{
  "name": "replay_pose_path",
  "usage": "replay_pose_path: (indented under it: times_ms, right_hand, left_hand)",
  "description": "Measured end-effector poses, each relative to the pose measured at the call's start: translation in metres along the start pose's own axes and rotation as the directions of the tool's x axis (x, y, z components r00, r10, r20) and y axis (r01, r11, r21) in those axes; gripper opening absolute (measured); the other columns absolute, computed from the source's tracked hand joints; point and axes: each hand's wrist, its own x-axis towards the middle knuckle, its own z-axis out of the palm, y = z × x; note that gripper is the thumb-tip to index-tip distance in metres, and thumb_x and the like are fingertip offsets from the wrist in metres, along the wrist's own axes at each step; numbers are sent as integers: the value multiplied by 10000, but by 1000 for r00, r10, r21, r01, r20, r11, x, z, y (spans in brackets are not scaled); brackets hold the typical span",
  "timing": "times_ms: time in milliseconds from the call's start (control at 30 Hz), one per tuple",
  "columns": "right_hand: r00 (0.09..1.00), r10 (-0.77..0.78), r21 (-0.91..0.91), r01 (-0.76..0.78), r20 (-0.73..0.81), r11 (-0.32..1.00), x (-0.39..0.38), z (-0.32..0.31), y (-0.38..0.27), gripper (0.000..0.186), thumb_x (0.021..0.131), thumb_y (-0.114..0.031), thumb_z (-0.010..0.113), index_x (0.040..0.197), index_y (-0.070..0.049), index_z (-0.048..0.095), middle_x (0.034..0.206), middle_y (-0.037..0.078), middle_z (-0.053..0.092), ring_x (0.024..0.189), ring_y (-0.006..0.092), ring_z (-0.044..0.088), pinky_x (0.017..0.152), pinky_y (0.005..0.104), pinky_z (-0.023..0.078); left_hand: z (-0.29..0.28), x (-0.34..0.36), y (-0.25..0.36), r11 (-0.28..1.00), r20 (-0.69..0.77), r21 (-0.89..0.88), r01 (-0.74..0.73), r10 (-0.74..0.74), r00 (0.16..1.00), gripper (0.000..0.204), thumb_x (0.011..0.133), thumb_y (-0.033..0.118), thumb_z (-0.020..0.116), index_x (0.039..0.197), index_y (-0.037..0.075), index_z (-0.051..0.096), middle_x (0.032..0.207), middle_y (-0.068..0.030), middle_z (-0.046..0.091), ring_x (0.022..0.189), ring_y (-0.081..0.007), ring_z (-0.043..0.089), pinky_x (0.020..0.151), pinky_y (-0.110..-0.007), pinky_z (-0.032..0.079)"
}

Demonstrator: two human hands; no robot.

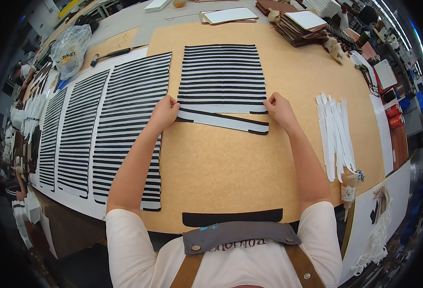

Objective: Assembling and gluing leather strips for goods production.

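Observation:
A row of overlapping black-edged, pale grey strips (222,79) forms a striped panel in front of me. Just below it a loose black-and-grey strip (221,122) lies aslant, its right end lower. My left hand (165,113) is closed in a pinch at the loose strip's left end, close to the panel's lower left corner. At the lower right corner, my right hand (280,109) pinches the edge of the panel's lowest strip; its fingertips partly cover that corner. The loose strip's right end lies apart from this hand.
Several striped panels (131,113) cover the table's left. White strips (335,137) lie at right beside a cone-shaped dispenser (348,189). A black strip (232,217) lies at the near edge. Behind are a hammer (111,56), a plastic bag (71,50) and stacked brown pieces (299,32).

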Motion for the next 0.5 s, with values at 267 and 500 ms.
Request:
replay_pose_path:
  times_ms: [267,500]
  right_hand:
    - [973,-124,-306,180,193,935,-57,-10,-27,277,895,-208,644,1052,-23,510,1005,155,597,905,289,615,753,379,498]
    - [943,21,-107,16,333,994,-50,-10,-19,160,868,-117,658,929,-7,558,971,100,559,814,196,539,727,323,467]
  left_hand:
    - [-3,-31,5,1000,-14,-7,-13,13,1000,268,919,144,576,1127,6,478,804,-110,624,762,-254,634,706,-363,491]
    - [3,-44,2,993,-68,-85,-77,72,995,211,925,82,526,1113,4,472,807,-94,588,689,-214,602,649,-349,468]
